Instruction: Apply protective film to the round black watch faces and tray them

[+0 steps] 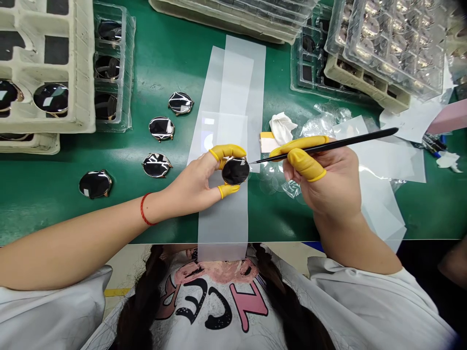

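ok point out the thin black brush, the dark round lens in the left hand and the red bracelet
Thin black brush [350, 141]: head view, on its handle.
Held dark round lens [235, 171]: head view, middle of its glossy face.
Red bracelet [142, 209]: head view, on its cord.

Left of the left fingers [229, 151], four dark lens pieces [161, 128] obstruct the tabletop [160, 58]; passage exists beyond them, up to the far tray stack [204, 16]. Beyond the right fingers [308, 165], tissue [282, 127] and clear film [317, 120] obstruct passage.
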Available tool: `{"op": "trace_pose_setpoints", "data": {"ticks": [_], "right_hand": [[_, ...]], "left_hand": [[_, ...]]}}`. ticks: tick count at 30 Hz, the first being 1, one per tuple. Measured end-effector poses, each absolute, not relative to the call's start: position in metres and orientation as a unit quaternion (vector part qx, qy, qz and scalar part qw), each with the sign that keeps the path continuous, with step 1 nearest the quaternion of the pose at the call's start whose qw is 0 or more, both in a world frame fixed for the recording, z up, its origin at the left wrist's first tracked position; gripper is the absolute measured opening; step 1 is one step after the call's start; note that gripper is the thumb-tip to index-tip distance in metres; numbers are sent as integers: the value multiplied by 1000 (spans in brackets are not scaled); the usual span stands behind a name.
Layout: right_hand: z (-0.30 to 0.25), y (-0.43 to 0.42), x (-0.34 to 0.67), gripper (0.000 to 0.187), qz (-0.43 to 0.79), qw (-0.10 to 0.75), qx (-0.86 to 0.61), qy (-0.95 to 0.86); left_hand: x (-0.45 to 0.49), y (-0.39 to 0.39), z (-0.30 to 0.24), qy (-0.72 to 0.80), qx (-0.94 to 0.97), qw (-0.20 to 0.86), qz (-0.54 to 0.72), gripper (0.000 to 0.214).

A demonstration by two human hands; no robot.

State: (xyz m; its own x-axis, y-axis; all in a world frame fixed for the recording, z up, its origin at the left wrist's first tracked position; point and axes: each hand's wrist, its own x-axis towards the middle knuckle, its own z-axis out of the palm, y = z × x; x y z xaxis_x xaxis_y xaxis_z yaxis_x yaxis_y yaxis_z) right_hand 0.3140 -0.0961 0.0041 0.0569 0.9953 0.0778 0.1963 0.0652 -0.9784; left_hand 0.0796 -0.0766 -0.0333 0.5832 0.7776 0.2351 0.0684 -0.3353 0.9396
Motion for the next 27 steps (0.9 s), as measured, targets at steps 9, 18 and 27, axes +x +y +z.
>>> {"op": "trace_pose_setpoints", "data": {"ticks": [9, 18, 27], "right_hand": [[9, -97, 314, 29, 405, 509, -545, -529], [-2, -68, 321, 35, 410, 577, -544, -450], [-14, -52, 330, 30, 447, 585, -569, -366]], "left_hand": [[82, -81, -34, 294, 734, 504, 348, 45], [47, 16, 11, 478, 677, 462, 316, 55], [15, 82, 18, 674, 679, 256, 141, 83]]}}
